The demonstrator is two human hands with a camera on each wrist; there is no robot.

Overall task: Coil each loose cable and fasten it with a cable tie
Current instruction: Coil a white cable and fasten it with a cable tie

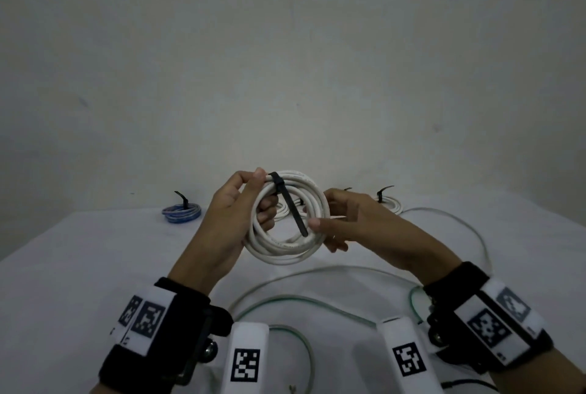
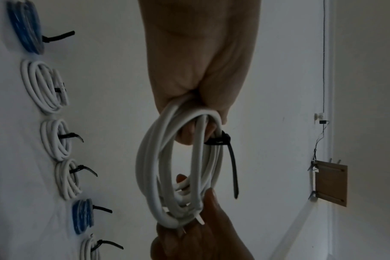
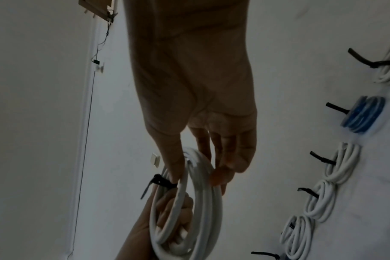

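Observation:
Over the white table I hold up a coiled white cable. My left hand grips its upper left, thumb on top and fingers through the ring. A black cable tie is looped round the coil beside that thumb, and its tail hangs slanting across the opening. My right hand pinches the coil's right side, thumb in front near the tail's tip, fingers behind. The left wrist view shows the coil, the tie and the left hand. The right wrist view shows the coil, the tie and the right hand.
Loose cables lie on the table below my hands: a greenish one and a thin white one. Tied coils sit along the far edge, a blue one at left and a white one at right. The wrist views show several in a row.

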